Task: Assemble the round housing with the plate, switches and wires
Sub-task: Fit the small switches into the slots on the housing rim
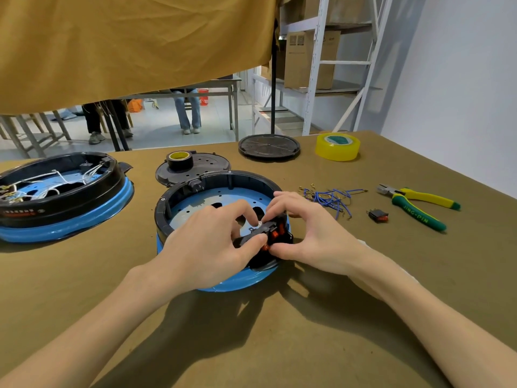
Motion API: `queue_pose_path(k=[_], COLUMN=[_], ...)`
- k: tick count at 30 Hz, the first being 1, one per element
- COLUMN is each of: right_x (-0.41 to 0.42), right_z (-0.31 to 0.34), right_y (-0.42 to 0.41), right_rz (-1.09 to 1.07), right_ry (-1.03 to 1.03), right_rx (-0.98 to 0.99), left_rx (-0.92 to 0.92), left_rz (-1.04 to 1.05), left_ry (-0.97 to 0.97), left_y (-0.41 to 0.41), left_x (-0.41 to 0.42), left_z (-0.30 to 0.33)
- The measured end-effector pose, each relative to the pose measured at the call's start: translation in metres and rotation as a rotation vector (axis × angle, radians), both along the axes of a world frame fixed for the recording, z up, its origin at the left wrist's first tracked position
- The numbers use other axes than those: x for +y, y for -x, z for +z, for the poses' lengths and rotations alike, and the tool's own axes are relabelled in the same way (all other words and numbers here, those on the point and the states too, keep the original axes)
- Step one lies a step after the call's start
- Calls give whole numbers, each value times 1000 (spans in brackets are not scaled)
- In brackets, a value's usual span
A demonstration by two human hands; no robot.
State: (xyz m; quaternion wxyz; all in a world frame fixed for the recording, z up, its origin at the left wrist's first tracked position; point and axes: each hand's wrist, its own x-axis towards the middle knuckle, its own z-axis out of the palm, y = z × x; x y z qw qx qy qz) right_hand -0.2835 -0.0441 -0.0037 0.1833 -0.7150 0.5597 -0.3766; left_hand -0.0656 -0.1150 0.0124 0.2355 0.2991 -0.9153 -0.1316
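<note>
A round black housing (pixel 223 177) with a blue band stands in the middle of the table, a blue perforated plate (pixel 207 201) lying inside it. At its near right rim sits a black switch bracket (pixel 277 232) with red switches. My left hand (pixel 212 242) pinches the bracket's left end with thumb and forefinger. My right hand (pixel 302 231) grips the bracket from the right, its thumb under the red switches. A loose black and red switch (pixel 378 215) and a bundle of blue wires (pixel 330 198) lie to the right.
A second housing (pixel 61 197) with white wires stands at the left. Two black round covers (pixel 193 170) (pixel 269 147) lie behind, one bearing a black tape roll (pixel 180 160). Yellow tape (pixel 337 146) and green-yellow pliers (pixel 416 203) lie at the right. People sit beyond the table.
</note>
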Motion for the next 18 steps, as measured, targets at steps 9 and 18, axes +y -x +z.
queue_pose_path(k=[9,18], right_x=[-1,-1], right_z=[-1,-7], right_y=[2,-3], right_rz=[4,-36], right_ry=[3,56], right_rx=[-33,-40], left_rx=[12,10], left_rz=[-24,-38], left_ry=[-39,-38], left_y=[-1,-4], left_x=[-2,-3], left_z=[2,4])
